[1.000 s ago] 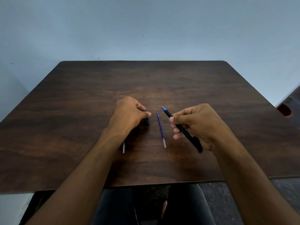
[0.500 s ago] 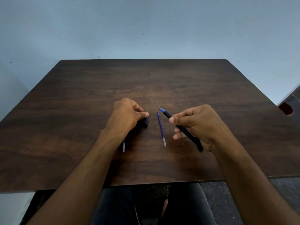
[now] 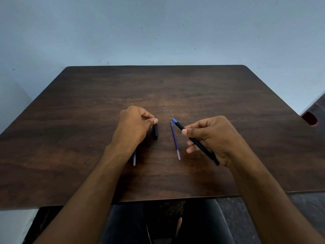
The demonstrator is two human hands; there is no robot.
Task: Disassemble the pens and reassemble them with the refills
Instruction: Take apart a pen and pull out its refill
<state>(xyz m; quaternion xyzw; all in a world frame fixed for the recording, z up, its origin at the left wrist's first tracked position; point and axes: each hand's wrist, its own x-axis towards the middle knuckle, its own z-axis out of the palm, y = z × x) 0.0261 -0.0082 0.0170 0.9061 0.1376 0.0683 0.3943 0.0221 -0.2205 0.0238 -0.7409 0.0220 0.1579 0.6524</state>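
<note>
The right hand (image 3: 214, 138) holds a slim black plastic pen with a blue tip (image 3: 195, 141); the thumb and the first finger pinch the barrel, and the other fingers are curled under it. The pen is tilted, its blue point is up and away from the person, and its back end comes out near the wrist. The left hand (image 3: 133, 127) is curled, and its thumb and first finger pinch the top end of a short black plastic pen piece (image 3: 155, 131). The lower end of this piece seems to be on the table.

Between the two hands lies a thin blue refill with a clear end (image 3: 175, 140), flat on the wood, near the right hand's fingers but apart from them. A second thin refill with a clear end (image 3: 134, 158) lies under the left wrist; only its near end is seen, the rest is hidden by the hand.

So I can count one pen, one short black piece and two refills.

The surface is a dark brown wooden table with rounded corners (image 3: 228, 103). Behind it is a plain pale blue wall with small dark marks (image 3: 158, 32). At the right edge is a part of a dark object with a red hole (image 3: 310, 118); what it is I cannot tell. Under the near table edge the person's legs in dark clothing (image 3: 202, 224) are seen.
</note>
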